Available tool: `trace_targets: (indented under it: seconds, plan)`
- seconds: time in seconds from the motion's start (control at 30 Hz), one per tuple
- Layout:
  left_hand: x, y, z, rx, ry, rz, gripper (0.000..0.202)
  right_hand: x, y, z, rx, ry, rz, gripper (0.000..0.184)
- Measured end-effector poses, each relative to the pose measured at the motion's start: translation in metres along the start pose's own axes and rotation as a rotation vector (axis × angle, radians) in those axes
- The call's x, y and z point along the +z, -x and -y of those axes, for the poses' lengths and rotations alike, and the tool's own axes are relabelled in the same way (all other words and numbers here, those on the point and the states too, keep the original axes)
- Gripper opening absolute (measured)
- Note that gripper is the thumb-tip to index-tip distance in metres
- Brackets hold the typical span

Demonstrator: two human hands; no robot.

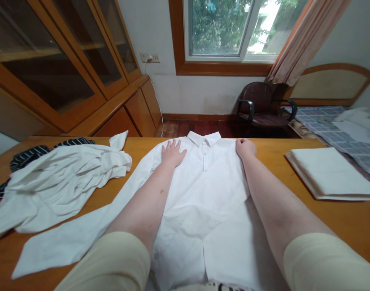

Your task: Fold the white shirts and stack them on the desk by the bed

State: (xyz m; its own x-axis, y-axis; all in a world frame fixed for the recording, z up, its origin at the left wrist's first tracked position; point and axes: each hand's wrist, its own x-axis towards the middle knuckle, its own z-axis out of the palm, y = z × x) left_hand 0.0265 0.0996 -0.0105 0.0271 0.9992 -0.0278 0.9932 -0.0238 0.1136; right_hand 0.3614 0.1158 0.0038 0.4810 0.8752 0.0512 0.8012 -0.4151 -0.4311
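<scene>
A white collared shirt [203,190] lies spread on the wooden table [348,218], collar toward the far edge. My left hand [172,152] rests flat on the shirt's left shoulder with fingers spread. My right hand [245,147] sits at the shirt's right shoulder with fingers curled onto the fabric at that edge. One long sleeve [66,238] of the shirt trails out to the left across the table.
A crumpled pile of white and dark striped clothes [57,169] lies at the left. A stack of folded white garments [330,173] sits at the right. Beyond the table are a dark armchair [260,107], a wooden cabinet [66,68], a window and a bed.
</scene>
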Motion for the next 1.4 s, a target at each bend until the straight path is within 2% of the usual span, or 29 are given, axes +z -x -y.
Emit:
trace_targets:
  seconds: [0.1, 0.2, 0.23, 0.3, 0.37, 0.4, 0.47, 0.57, 0.73, 0.8, 0.9, 1.0, 1.1, 1.17, 1.23, 1.3, 1.4]
  plan:
    - [-0.001, 0.001, -0.002, -0.001, -0.006, 0.005, 0.075, -0.006, -0.005, -0.001, 0.004, -0.035, 0.043, 0.048]
    - [-0.001, 0.002, -0.003, -0.006, -0.008, 0.003, 0.075, -0.012, -0.004, 0.005, -0.005, -0.050, 0.014, 0.047]
    - [-0.001, 0.002, -0.003, -0.007, -0.007, -0.001, 0.075, -0.012, -0.001, 0.009, -0.070, -0.047, -0.007, 0.047]
    - [-0.001, 0.003, -0.004, -0.009, -0.004, -0.012, 0.074, -0.008, 0.008, 0.018, -0.311, -0.007, 0.002, 0.047]
    - [-0.002, 0.003, -0.003, -0.010, 0.002, -0.018, 0.074, 0.000, 0.019, 0.025, -0.530, 0.096, 0.110, 0.051]
    - [-0.002, 0.003, -0.003, -0.011, 0.006, -0.017, 0.073, 0.005, 0.023, 0.026, -0.582, 0.159, 0.177, 0.055]
    - [-0.003, 0.003, -0.003, -0.014, 0.017, -0.013, 0.073, 0.013, 0.030, 0.026, -0.585, 0.263, 0.266, 0.064]
    - [-0.003, 0.004, -0.003, -0.010, 0.027, -0.010, 0.074, 0.021, 0.030, 0.022, -0.598, 0.326, 0.286, 0.069]
    - [-0.003, 0.004, -0.003, -0.008, 0.024, -0.022, 0.073, 0.022, 0.025, 0.023, -0.536, 0.294, 0.283, 0.074]
    - [-0.003, 0.004, -0.003, -0.010, 0.024, -0.015, 0.072, 0.019, 0.022, 0.025, -0.491, 0.155, 0.302, 0.072]
    - [-0.002, 0.003, -0.003, -0.014, 0.027, -0.010, 0.072, 0.005, 0.016, 0.021, -0.411, -0.101, 0.309, 0.057]
    - [-0.001, 0.002, -0.003, -0.012, 0.028, -0.014, 0.072, -0.019, 0.010, 0.003, -0.262, -0.288, 0.174, 0.050]
    - [0.000, 0.002, -0.002, -0.008, 0.025, -0.020, 0.073, -0.041, 0.015, -0.027, -0.117, -0.346, 0.084, 0.043]
    - [0.001, 0.001, -0.002, -0.008, 0.022, -0.028, 0.073, -0.051, 0.027, -0.046, -0.017, -0.335, 0.135, 0.037]
    - [0.002, 0.001, -0.002, -0.006, 0.016, -0.032, 0.074, -0.058, 0.044, -0.063, 0.046, -0.295, 0.261, 0.028]
    - [0.002, 0.001, -0.002, -0.003, 0.009, -0.028, 0.074, -0.064, 0.062, -0.075, 0.031, -0.211, 0.370, 0.022]
    - [0.001, 0.001, -0.003, -0.005, 0.000, -0.026, 0.074, -0.073, 0.080, -0.089, -0.038, -0.169, 0.437, 0.024]
